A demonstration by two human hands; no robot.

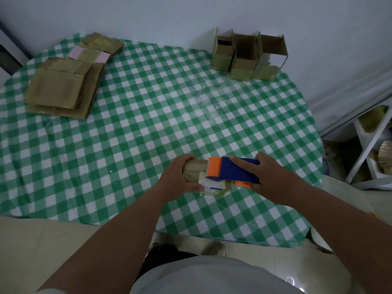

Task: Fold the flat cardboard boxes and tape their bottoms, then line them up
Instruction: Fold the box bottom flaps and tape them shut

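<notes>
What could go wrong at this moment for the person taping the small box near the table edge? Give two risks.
1. The left hand grips the small box right beside the tape dispenser held by the right hand; its orange front end could catch the fingers.
2. The checked tablecloth may slide or wrinkle under the push, skewing the tape.

— Worn on the head, looking forward and steeply down onto the round table in green-and-white checked cloth (148, 128).
— How near?
— Close above the table's near edge; wide angle, reaching past the table's far edge to the pale wall (148, 15).
</notes>
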